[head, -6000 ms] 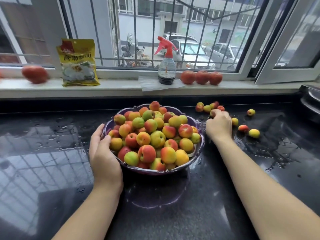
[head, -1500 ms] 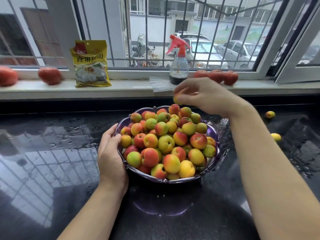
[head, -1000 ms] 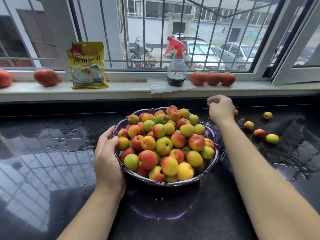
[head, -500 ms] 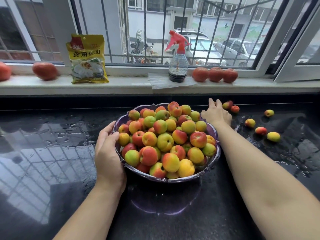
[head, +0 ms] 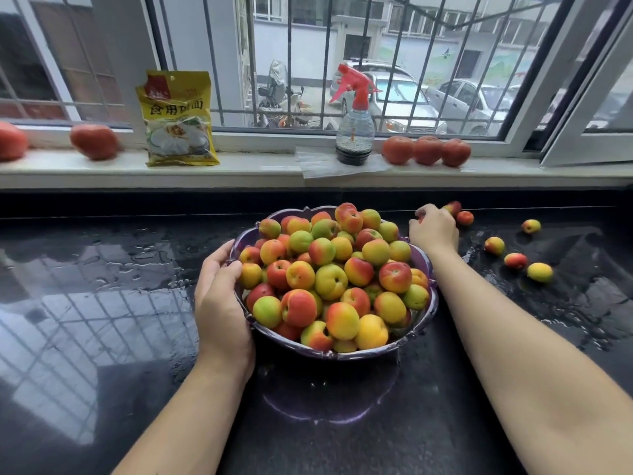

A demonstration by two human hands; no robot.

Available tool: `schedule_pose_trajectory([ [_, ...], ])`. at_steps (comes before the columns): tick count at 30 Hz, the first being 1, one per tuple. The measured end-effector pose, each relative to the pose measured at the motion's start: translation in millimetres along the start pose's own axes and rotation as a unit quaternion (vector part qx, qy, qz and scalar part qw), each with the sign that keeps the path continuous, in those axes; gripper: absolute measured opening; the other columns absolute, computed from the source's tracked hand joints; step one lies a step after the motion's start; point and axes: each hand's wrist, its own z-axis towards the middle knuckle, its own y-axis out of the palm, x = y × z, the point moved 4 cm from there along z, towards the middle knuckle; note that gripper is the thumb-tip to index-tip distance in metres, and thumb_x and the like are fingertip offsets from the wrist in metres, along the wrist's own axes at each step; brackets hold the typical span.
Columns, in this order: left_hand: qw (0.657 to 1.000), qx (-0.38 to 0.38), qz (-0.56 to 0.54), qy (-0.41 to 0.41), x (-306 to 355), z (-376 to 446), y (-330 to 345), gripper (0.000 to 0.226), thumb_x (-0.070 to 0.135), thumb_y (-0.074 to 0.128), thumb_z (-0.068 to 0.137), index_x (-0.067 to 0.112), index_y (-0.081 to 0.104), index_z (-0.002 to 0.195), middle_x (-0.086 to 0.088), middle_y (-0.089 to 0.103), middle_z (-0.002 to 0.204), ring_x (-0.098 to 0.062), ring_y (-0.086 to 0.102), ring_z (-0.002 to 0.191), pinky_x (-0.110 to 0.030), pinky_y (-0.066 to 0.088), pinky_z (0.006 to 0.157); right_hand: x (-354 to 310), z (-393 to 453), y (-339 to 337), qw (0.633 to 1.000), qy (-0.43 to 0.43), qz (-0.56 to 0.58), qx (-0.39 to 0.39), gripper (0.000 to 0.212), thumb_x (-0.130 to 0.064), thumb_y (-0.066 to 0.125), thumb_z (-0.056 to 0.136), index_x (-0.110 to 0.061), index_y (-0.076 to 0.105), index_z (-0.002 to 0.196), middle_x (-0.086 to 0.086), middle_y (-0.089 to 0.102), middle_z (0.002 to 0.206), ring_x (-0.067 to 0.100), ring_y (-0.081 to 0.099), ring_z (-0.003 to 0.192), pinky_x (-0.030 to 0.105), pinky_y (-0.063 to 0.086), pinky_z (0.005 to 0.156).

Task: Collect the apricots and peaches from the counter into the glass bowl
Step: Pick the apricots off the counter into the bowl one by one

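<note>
Support surface: a black, glossy stone counter (head: 102, 320), wet with scattered water droplets and reflecting the window grille. Resting directly on it, centre: a purple-tinted scalloped glass bowl (head: 342, 353) heaped with red-yellow-green apricots and peaches. Right of the bowl, loose fruit lies on the counter: two reddish pieces (head: 460, 214) near the back edge, a yellow-red one (head: 531, 226) farther right, and three more (head: 515, 260) grouped nearer, well apart from the bowl.
</note>
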Motion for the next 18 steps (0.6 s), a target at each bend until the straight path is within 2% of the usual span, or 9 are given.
schedule_pose_trajectory([
  [2, 1.000, 0.000, 0.000, -0.001, 1, -1, 0, 0.031, 0.011, 0.048, 0.104, 0.021, 0.070, 0.123, -0.007, 0.078, 0.117, -0.025, 0.075, 0.112, -0.046, 0.060, 0.098, 0, -10, -14, 0.987, 0.020, 0.156, -0.029, 0.021, -0.028, 0.067, 0.090, -0.023, 0.069, 0.110, 0.015, 0.066, 0.117, 0.031, 0.065, 0.100, 0.042, 0.055, 0.092],
  [3, 1.000, -0.002, -0.001, -0.001, 2, -1, 0, 0.031, 0.011, 0.048, 0.104, 0.020, 0.070, 0.124, -0.006, 0.078, 0.117, -0.025, 0.075, 0.112, -0.045, 0.060, 0.098, -3, -21, -27, 0.972, 0.022, 0.229, -0.048, 0.020, -0.028, 0.069, 0.090, -0.023, 0.069, 0.109, 0.012, 0.069, 0.110, 0.026, 0.068, 0.092, 0.040, 0.058, 0.085],
  [5, 1.000, -0.004, -0.006, -0.003, 3, -3, 1, 0.032, 0.011, 0.048, 0.104, 0.019, 0.068, 0.127, -0.007, 0.077, 0.118, -0.024, 0.075, 0.112, -0.042, 0.061, 0.094, -14, -52, -57, 0.935, -0.017, 0.340, -0.100, 0.021, -0.025, 0.070, 0.095, -0.021, 0.068, 0.115, 0.005, 0.070, 0.101, 0.015, 0.068, 0.082, 0.029, 0.058, 0.073],
  [6, 1.000, -0.003, -0.008, -0.005, 3, -3, 1, 0.032, 0.011, 0.048, 0.104, 0.018, 0.068, 0.128, -0.008, 0.076, 0.120, -0.023, 0.075, 0.111, -0.039, 0.061, 0.090, -22, -70, -72, 0.917, -0.047, 0.376, -0.126, 0.022, -0.026, 0.069, 0.096, -0.020, 0.068, 0.117, 0.003, 0.071, 0.101, 0.012, 0.069, 0.084, 0.025, 0.057, 0.073],
  [8, 1.000, -0.003, -0.011, -0.008, 4, -5, 2, 0.032, 0.011, 0.048, 0.104, 0.018, 0.068, 0.129, -0.010, 0.076, 0.122, -0.021, 0.075, 0.109, -0.034, 0.060, 0.085, -33, -101, -93, 0.903, -0.108, 0.379, -0.169, 0.023, -0.028, 0.068, 0.096, -0.022, 0.069, 0.118, -0.002, 0.073, 0.104, 0.007, 0.071, 0.094, 0.021, 0.056, 0.080],
  [11, 1.000, -0.006, -0.015, -0.009, 5, -7, 3, 0.033, 0.011, 0.048, 0.105, 0.016, 0.067, 0.132, -0.012, 0.075, 0.124, -0.021, 0.075, 0.109, -0.033, 0.061, 0.083, -36, -128, -94, 0.912, -0.150, 0.328, -0.194, 0.018, -0.022, 0.069, 0.096, -0.022, 0.073, 0.113, -0.006, 0.075, 0.106, 0.005, 0.070, 0.101, 0.020, 0.055, 0.084],
  [13, 1.000, -0.010, -0.013, -0.012, 6, -8, 3, 0.034, 0.011, 0.048, 0.105, 0.016, 0.066, 0.134, -0.011, 0.075, 0.124, -0.024, 0.075, 0.112, -0.036, 0.061, 0.087, -30, -135, -91, 0.903, -0.128, 0.370, -0.176, 0.020, -0.023, 0.065, 0.098, -0.023, 0.072, 0.116, -0.006, 0.075, 0.112, 0.007, 0.068, 0.108, 0.024, 0.055, 0.090],
  [15, 1.000, -0.008, -0.011, -0.010, 6, -8, 3, 0.034, 0.012, 0.048, 0.105, 0.017, 0.066, 0.133, -0.011, 0.075, 0.124, -0.026, 0.074, 0.114, -0.040, 0.061, 0.090, -15, -136, -87, 0.879, -0.065, 0.455, -0.130, 0.021, -0.029, 0.059, 0.101, -0.024, 0.071, 0.118, -0.005, 0.074, 0.116, 0.010, 0.067, 0.113, 0.029, 0.054, 0.095],
  [18, 1.000, -0.005, -0.009, -0.009, 7, -7, 3, 0.032, 0.012, 0.048, 0.104, 0.018, 0.067, 0.130, -0.012, 0.074, 0.125, -0.028, 0.073, 0.117, -0.046, 0.060, 0.100, 14, -133, -71, 0.896, -0.002, 0.440, -0.066, 0.028, -0.045, 0.055, 0.096, -0.028, 0.074, 0.106, -0.003, 0.074, 0.109, 0.016, 0.068, 0.108, 0.037, 0.054, 0.094],
])
